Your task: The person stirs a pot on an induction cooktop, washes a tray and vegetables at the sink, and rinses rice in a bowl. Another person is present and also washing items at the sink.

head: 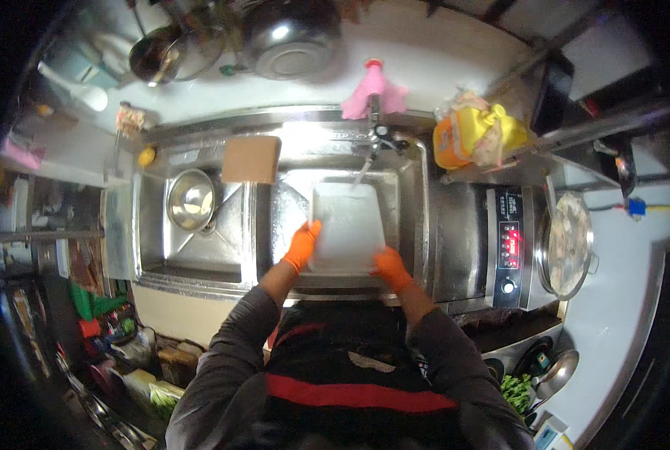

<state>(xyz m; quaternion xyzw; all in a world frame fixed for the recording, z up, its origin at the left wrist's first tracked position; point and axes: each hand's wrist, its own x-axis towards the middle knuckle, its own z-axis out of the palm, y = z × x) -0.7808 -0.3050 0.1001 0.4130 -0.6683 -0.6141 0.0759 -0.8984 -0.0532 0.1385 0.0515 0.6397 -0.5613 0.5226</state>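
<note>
A pale rectangular plastic tub [347,225] is in the right basin of a stainless steel double sink [249,236]. My left hand [302,246], in an orange glove, holds its left side near the front corner. On the opposite side my right hand [391,269], gloved in orange too and slightly blurred, grips the right front edge. The faucet [375,135] points its spout over the tub's back edge, with what looks like water coming from it. A pink cloth [373,93] hangs behind the faucet. Whatever the tub contains is too blurred to tell.
A steel bowl [191,200] sits in the left basin. A brown board-like block [251,160] rests across the back of the divider. Right of the sink stand an orange-and-yellow container [453,140], an induction cooker [509,247] with a lit display, and a wide pan of food [567,244].
</note>
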